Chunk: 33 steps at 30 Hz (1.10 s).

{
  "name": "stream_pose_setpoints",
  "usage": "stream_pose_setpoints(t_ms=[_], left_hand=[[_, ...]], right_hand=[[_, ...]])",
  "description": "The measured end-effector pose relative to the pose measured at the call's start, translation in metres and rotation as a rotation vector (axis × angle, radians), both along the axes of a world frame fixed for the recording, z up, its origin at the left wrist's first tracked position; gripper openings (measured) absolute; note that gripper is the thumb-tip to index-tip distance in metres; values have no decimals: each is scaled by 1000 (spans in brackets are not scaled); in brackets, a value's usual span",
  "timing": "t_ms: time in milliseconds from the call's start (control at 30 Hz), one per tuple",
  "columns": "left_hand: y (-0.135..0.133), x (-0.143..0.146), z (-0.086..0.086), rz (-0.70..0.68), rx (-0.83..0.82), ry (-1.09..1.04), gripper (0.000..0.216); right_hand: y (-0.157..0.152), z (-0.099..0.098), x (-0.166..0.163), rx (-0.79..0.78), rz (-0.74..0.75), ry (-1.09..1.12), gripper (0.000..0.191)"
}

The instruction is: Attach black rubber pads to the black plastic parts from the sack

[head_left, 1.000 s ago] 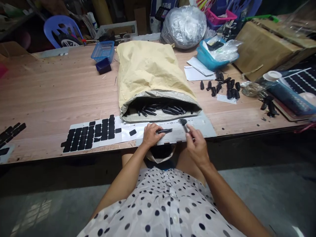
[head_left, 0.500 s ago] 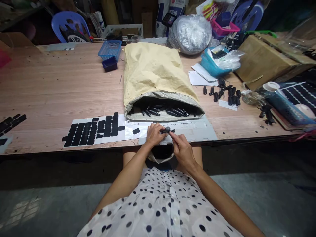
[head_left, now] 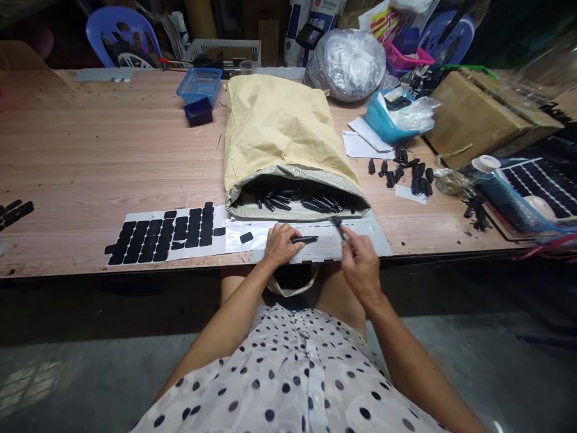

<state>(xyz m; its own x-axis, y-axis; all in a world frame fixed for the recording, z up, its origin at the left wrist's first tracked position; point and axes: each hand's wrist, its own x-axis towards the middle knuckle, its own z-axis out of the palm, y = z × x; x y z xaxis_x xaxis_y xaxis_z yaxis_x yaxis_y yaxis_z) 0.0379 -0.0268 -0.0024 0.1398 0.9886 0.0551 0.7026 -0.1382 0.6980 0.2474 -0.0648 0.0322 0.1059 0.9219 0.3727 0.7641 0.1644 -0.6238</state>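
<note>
My left hand (head_left: 280,245) is closed on one end of a slender black plastic piece (head_left: 307,239), which lies level over a pale board (head_left: 373,236) at the table's front edge. To the right, my right hand (head_left: 360,264) grips a short tool with a dark rounded head (head_left: 337,222); its exact kind does not show. The tool's head is apart from the piece, close to the mouth of a yellow woven sack (head_left: 279,120). Inside that mouth lie several similar black pieces (head_left: 322,204). Left of my left hand is a sheet of black stickers (head_left: 148,240).
Below the table edge, an open bag (head_left: 293,291) hangs between my knees. Small black parts (head_left: 419,180) are scattered at the right, near a cardboard box (head_left: 478,120) and a turquoise basket (head_left: 387,123). Blue baskets (head_left: 198,90) and a stuffed plastic bag (head_left: 351,63) stand behind.
My right hand has moved right and away from the black piece, taking the dark-headed tool with it. My left hand keeps its hold on the piece in nearly the same spot.
</note>
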Motion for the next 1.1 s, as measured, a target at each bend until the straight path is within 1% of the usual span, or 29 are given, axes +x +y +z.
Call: stream_pose_setpoints(t_ms=[67,133,200,267,333,400,467,533,633,700,733,833,900,967,1033,1100], left_hand=[[0,0,-1,-10,20,7,13],[-1,1,-2,-12,33,17,13],[-1,2,-3,-9,37,24,12],[-1,3,-5,-6,40,26,12],[1,3,-6,-3,44,28,12],[2,1,-5,-5,41,33,12],[2,-4,-3,-32,37,42,11],[-3,-10,1,-89,65,56,12],[-24,-19,2,-232,182,81,17],[-45,-23,-3,-320,249,96,20],[-56,-24,-8,-341,267,108,21],[-82,-24,-28,-305,295,182,18],[-91,-22,-42,-242,328,242,17],[-96,-18,-51,-174,376,285,19],[-98,-14,-52,-119,475,296,19],[-95,-12,-45,-80,612,276,16]], right_hand=[[20,1,28,26,-161,-51,44],[42,-5,58,7,-341,-112,45],[60,-16,84,-62,-506,-164,43],[72,-29,101,-108,-582,-178,39],[77,-42,106,-92,-602,-181,36],[78,-50,103,-38,-615,-192,36],[78,-53,96,-8,-635,-204,37],[78,-51,90,-25,-650,-207,38],[79,-45,84,-92,-650,-207,41],[80,-42,82,-128,-655,-212,43],[80,-41,81,-140,-660,-215,44],[79,-40,79,-149,-668,-227,44],[77,-40,78,-150,-663,-235,43],[76,-39,77,-153,-660,-245,42],[75,-38,76,-164,-665,-256,41],[75,-38,76,-174,-665,-266,41]])
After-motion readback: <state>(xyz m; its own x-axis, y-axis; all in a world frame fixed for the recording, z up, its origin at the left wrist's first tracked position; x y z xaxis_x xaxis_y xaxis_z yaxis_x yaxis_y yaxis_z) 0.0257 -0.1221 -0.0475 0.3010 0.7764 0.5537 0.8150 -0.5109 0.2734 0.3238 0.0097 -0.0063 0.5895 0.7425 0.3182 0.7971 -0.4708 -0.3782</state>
